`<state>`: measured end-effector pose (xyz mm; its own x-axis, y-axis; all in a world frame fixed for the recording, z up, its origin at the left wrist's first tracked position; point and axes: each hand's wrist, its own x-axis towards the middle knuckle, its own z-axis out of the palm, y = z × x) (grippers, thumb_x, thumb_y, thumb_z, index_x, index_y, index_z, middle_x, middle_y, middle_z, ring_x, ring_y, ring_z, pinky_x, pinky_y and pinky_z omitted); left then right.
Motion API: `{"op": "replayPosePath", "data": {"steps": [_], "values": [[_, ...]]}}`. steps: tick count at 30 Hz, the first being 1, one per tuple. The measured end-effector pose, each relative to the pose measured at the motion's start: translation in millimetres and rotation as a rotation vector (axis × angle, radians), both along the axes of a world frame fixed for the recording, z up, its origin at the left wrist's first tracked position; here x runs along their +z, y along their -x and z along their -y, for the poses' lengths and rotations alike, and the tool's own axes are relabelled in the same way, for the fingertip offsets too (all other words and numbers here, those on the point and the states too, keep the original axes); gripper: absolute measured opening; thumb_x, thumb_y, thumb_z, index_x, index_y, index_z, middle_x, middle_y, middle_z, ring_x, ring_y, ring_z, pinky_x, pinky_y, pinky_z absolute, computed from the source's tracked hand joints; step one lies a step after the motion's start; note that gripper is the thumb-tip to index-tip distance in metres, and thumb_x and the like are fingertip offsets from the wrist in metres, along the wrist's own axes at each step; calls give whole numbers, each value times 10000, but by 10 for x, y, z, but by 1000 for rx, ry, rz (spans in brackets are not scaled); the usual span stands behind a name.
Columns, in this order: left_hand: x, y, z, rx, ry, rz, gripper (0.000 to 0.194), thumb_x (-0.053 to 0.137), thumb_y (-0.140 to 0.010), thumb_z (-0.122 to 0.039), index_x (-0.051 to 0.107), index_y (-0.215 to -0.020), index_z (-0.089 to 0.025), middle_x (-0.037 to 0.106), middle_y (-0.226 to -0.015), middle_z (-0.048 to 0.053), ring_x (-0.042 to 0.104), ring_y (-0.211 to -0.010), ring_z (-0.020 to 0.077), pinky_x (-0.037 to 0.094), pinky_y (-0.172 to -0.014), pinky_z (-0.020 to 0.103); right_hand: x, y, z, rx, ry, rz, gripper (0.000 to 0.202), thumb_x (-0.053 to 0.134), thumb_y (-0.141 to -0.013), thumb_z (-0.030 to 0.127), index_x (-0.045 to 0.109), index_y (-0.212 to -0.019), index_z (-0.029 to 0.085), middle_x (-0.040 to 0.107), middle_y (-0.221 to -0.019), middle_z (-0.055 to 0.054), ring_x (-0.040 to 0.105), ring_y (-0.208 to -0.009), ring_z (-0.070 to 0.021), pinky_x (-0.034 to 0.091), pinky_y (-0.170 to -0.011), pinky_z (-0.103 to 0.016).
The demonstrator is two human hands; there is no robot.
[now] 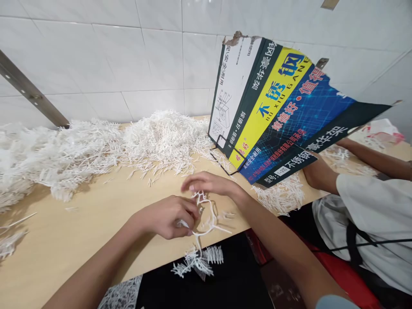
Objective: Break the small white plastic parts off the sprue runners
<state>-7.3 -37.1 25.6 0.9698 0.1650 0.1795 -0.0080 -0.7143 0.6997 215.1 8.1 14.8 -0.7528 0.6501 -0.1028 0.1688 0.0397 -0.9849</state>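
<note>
Over the table's front part, my left hand (170,216) is closed, its thumb and fingers pinched on a white branching plastic piece (210,228). That piece curves from my left fingertips round to my right hand. My right hand (206,184) is just above and to the right, its fingers bent over the upper end of the piece; what its fingertips grip is blurred. Small white bits lie on the table beneath. Beyond the front edge, comb-like white plastic pieces (196,262) rest on dark cloth.
Heaps of thin white plastic pieces (161,137) line the wall along the wooden table (96,223). A printed cardboard panel (273,107) stands in a black wire holder (230,171) at right. Behind it sits a person in a white shirt (370,214), arms on the table.
</note>
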Motion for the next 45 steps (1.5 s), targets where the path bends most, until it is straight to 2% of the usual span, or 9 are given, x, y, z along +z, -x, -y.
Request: {"op": "replayPosePath", "data": {"steps": [4,8,12,16,24,28,30,36,45], "values": [[-2,-29,3,20,16,51,117,652,-854,-118,716,-807,-205,744,-1071,83,659,-1006,231,516,-918,377,-66,98,-72,-381,-394,-235,237,680,-899,349,746,-1094,231,635,-1410,-87,511,-1391,-263,419,-1127,-434],[-8,-45,-11,27,-15,73,128,635,-860,-126,710,-802,-213,758,-1052,73,669,-1033,234,521,-971,407,-92,89,-80,-539,-389,-343,214,627,-917,357,752,-979,194,735,-1172,-97,665,-1145,-242,507,-970,-371],[-29,-41,-24,33,-44,94,145,624,-839,-113,710,-811,-226,760,-1047,71,669,-1066,249,531,-976,422,-86,19,-32,-383,-149,-227,331,570,-945,433,704,-860,143,704,-768,-50,586,-530,-120,416,-528,-248],[-53,-6,-55,96,-118,87,127,617,-859,-137,719,-867,-213,754,-1082,74,671,-1074,247,515,-1007,409,-56,2,4,-196,-110,-115,484,483,-994,525,718,-901,112,690,-737,-55,602,-576,-133,441,-576,-255],[-299,78,-239,813,-415,35,282,574,-984,-400,693,-841,-188,684,-850,50,624,-733,167,424,-644,266,-24,90,65,-151,-427,224,555,775,-848,443,648,-1334,207,679,-797,7,574,-697,-140,397,-648,-238],[-354,48,-283,1084,-272,-62,315,693,-880,-514,663,-897,-201,688,-807,31,602,-668,179,380,-615,275,-48,79,49,-119,-469,282,319,741,-868,383,762,-1116,183,591,-679,28,483,-619,-118,315,-591,-236],[-309,50,-297,1084,-120,-33,323,755,-816,-481,659,-959,-208,709,-845,25,623,-713,196,419,-662,285,-37,64,48,-83,-478,289,234,711,-885,379,785,-939,164,540,-637,30,440,-604,-114,280,-574,-242],[-101,182,-358,649,310,103,283,666,-902,-447,725,-1017,-195,754,-1041,59,676,-950,223,494,-856,307,-12,39,42,-9,-454,210,262,673,-923,401,776,-908,161,575,-686,26,454,-636,-115,298,-596,-236],[-284,213,-453,923,346,181,389,707,-860,-530,720,-979,-160,667,-769,13,577,-690,150,439,-628,247,-111,43,-28,-268,-400,184,169,624,-915,256,742,-995,165,713,-822,-20,607,-727,-150,404,-662,-241]]}}
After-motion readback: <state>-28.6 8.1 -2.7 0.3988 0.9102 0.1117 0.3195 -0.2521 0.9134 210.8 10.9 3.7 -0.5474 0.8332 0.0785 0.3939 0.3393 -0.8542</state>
